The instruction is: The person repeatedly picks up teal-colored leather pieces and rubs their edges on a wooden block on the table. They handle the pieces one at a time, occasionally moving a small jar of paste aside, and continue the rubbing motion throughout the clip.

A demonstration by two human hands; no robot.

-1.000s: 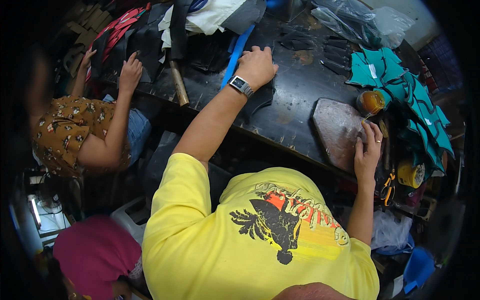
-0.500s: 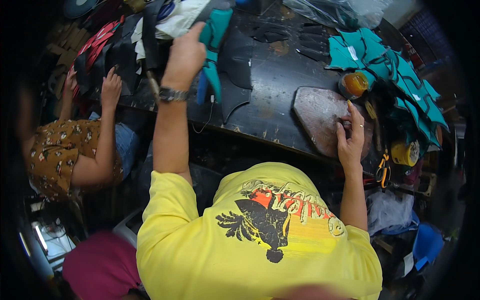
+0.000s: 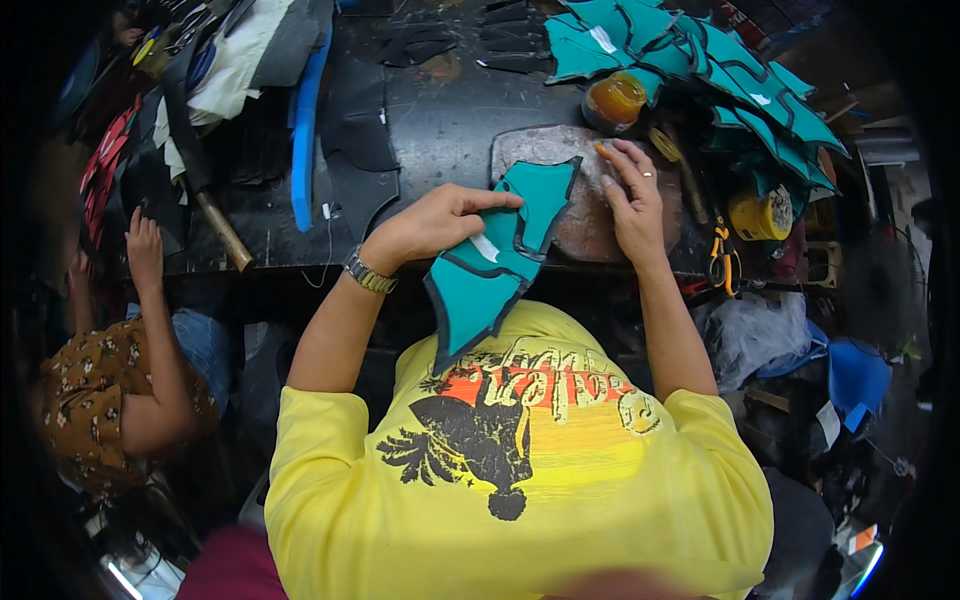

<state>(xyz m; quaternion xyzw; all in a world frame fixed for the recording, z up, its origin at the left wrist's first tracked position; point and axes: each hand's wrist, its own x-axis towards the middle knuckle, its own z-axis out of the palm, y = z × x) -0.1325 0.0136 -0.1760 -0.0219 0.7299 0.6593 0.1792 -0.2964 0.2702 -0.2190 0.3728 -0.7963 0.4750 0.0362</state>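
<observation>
My left hand (image 3: pixel 438 226), with a watch at the wrist, pinches the left edge of a teal cut piece with black edging (image 3: pixel 497 250). Its index finger stretches over the top of the piece. The upper end lies over a worn stone slab (image 3: pixel 522 146), and the lower end hangs past the table's near edge, in front of my yellow shirt. My right hand (image 3: pixel 634 200) rests over the slab's right side, fingers apart and holding nothing. Its fingertips are close to a jar of amber-coloured stuff (image 3: pixel 614 101) and stained with it.
A pile of teal pieces (image 3: pixel 690 60) spreads at the back right. Near it are a brush (image 3: pixel 665 145), orange-handled pliers (image 3: pixel 721 255) and a yellow tub (image 3: pixel 762 214). Black pieces (image 3: pixel 360 150), a blue strip (image 3: pixel 305 130) and a hammer handle (image 3: pixel 225 230) lie left. Another person's hand (image 3: pixel 146 250) is at far left.
My left hand has come back from the far left, bringing the teal piece over to the slab. My right hand stays above the slab. The whole view has shifted.
</observation>
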